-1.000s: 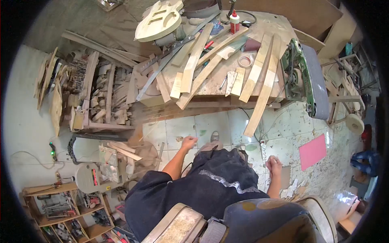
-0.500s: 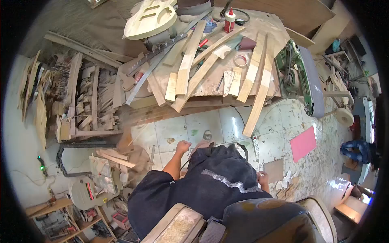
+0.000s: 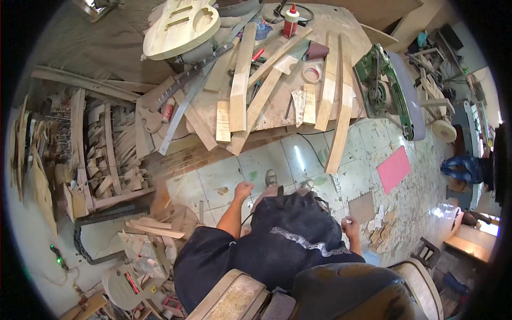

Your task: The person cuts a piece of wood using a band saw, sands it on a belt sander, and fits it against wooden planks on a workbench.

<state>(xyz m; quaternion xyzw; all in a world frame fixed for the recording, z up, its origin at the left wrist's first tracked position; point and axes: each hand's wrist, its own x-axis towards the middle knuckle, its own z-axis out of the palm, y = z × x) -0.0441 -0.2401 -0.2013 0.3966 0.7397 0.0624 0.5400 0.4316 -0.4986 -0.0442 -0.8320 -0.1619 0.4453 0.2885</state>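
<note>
My left hand [image 3: 244, 190] hangs in front of my body above the tiled floor, its fingers curled into a loose fist with nothing showing in it. Low at my right side, my right hand [image 3: 350, 226] is closed too; a small pale spot shows at its fingers, too small to name. Neither hand touches the workbench [image 3: 272, 114] ahead. On it lie several wood strips [image 3: 244, 80], a glue bottle [image 3: 290, 22], a tape roll [image 3: 311, 74] and a sandpaper roll [image 3: 317, 50]. A pale guitar body [image 3: 184, 32] rests at the bench's far left.
A green belt sander [image 3: 386, 90] stands at the bench's right end. One long wood strip [image 3: 338, 144] juts past the front edge. Offcuts fill a rack [image 3: 109, 149] on the left. A pink sheet [image 3: 393, 169] lies on the floor; another person [image 3: 464, 168] is at far right.
My view has shifted slightly, and both feet now show below the bench. My right hand has come further out from my side. The left hand stays closed.
</note>
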